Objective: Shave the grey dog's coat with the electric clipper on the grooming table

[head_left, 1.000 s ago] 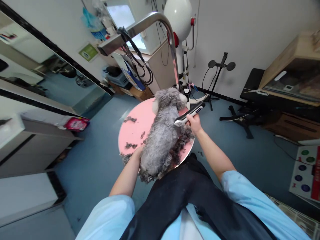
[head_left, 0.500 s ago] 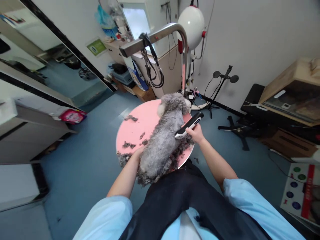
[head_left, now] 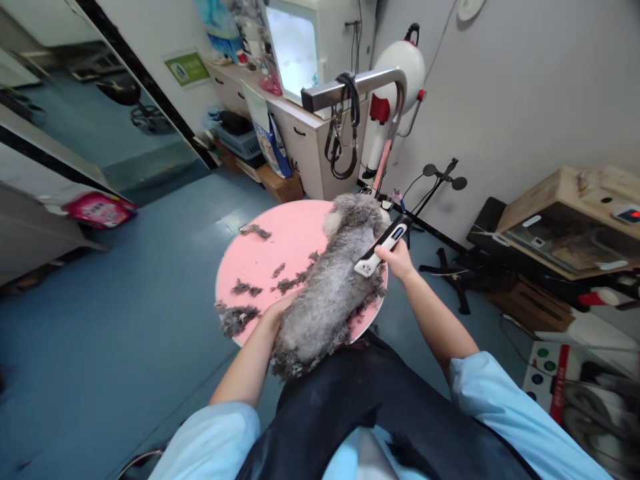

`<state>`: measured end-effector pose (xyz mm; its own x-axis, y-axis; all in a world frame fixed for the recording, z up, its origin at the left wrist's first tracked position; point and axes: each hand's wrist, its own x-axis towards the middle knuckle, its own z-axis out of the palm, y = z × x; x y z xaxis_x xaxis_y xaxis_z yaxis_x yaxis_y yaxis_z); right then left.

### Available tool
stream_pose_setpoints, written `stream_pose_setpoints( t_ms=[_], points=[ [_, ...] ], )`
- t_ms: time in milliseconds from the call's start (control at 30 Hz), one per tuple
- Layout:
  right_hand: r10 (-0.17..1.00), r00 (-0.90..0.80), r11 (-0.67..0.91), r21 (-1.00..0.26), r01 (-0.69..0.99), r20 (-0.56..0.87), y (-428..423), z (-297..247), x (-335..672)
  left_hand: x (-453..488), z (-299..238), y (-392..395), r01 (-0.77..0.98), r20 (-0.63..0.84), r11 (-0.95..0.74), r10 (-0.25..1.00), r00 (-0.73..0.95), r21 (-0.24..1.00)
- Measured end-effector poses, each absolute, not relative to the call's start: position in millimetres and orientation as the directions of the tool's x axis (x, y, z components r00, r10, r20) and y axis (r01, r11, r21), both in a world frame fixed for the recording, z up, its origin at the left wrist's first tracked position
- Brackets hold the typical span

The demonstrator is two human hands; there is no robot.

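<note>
A small grey curly dog (head_left: 330, 287) stands on a round pink grooming table (head_left: 270, 257), facing away from me. My right hand (head_left: 397, 260) is closed round a black-and-white clipper (head_left: 383, 245), whose blade rests on the dog's right flank. My left hand (head_left: 277, 310) presses against the dog's left hindquarter; its fingers are buried in the fur. Clumps of cut grey fur (head_left: 240, 313) lie on the table.
A metal grooming arm (head_left: 360, 83) with black leashes (head_left: 345, 133) rises behind the table. A white dryer (head_left: 395, 87) and cabinet (head_left: 310, 140) stand behind. A wooden cabinet (head_left: 565, 220) and black stand (head_left: 440, 180) are at the right. A mirror (head_left: 75, 100) is on the left wall. Blue floor surrounds the table.
My head has turned left, shifting the scene. The clipper has slid down the dog's flank towards me. More loose fur lies on the table. My left hand stays on the hindquarter.
</note>
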<state>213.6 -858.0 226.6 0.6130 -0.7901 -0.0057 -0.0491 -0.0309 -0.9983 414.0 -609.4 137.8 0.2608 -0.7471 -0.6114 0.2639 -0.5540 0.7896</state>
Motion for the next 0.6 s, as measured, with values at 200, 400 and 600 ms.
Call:
stream_pose_setpoints(
  t_ms=[200,400,600],
  points=[
    [-0.736,0.675,-0.013,-0.996,-0.091,-0.052,-874,256,227,407,148,-613,0.215,-0.518,-0.486,-0.845,0.134,0.847],
    [-0.844,0.535,-0.104,-0.963,-0.249,-0.047,-896,282,261,398,143,-613,0.149,-0.334,-0.330,-0.943,-0.002,0.932],
    [-0.736,0.657,-0.189,-0.883,-0.430,-0.163,-881,297,282,389,142,-615,0.226,-0.269,-0.263,-0.963,-0.002,0.938]
  ],
)
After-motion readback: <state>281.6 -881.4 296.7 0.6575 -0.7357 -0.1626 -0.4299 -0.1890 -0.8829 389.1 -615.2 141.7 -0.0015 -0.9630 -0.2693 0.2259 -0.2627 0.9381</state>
